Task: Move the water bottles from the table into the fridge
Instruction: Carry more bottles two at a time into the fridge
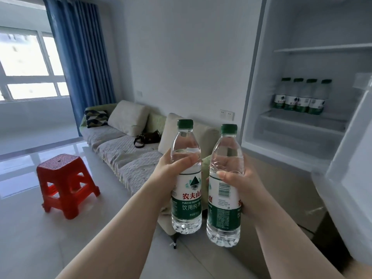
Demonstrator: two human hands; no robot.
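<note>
In hands (172, 172) (244, 185), clear green-capped bottles (186, 200) (223, 206)

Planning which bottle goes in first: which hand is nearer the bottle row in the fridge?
Right. The right hand, gripping the right bottle, sits below-left of the fridge row; the left hand, gripping the left bottle, is farther left.

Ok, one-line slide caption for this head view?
Before the open fridge with four shelved bottles, left hand grips the left bottle, right hand the right bottle.

looks forward and slightly down from head height, wide-angled, close to the fridge (314, 27) at right, sofa (120, 154) ahead.
</note>
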